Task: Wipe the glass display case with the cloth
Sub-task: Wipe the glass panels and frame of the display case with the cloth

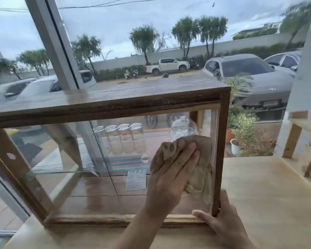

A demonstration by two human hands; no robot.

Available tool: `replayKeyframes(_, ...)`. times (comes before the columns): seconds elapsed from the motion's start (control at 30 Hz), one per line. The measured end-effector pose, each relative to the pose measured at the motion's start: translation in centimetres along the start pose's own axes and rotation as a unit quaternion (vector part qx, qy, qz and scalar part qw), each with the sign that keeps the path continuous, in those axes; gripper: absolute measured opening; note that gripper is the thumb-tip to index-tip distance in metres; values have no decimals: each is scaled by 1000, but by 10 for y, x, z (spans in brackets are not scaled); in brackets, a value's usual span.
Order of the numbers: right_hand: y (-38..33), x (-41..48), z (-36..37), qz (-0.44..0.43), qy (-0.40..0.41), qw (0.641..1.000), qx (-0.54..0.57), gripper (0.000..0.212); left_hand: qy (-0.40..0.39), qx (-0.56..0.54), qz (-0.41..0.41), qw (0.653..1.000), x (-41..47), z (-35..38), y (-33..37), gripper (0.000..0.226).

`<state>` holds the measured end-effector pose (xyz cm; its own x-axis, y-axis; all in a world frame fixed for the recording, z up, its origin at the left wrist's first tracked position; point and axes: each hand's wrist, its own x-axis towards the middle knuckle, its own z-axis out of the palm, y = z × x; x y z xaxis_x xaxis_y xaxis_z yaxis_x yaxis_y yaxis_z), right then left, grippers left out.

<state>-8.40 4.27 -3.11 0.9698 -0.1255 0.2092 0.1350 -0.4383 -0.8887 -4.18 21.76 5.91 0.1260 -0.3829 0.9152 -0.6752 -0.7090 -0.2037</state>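
cloth (203, 159) pressed on case (115, 103) front glass under left hand (172, 168), fingers straight | case lower corner post gripped by right hand (221, 221), just below-right of left hand | case set on bench (267, 194) | glasses (124, 139) inside, up-left of left hand

Crumpled beige cloth (203, 146) against front of wood-framed glass display case (104, 105).
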Motion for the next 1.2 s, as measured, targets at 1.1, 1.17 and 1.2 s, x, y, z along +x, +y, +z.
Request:
replayKeyframes(1.1,3,-1,2,-45,21,998,-27,63,-11,-3,-56,998,-36,7,7,56)
replayKeyframes(1.17,2,0,1,-41,22,999,-18,63,-5,-11,-14,1000,-5,17,22,43)
replayKeyframes(1.2,2,0,1,-40,21,999,-16,63,5,-9,0,1000,11,15,21,36)
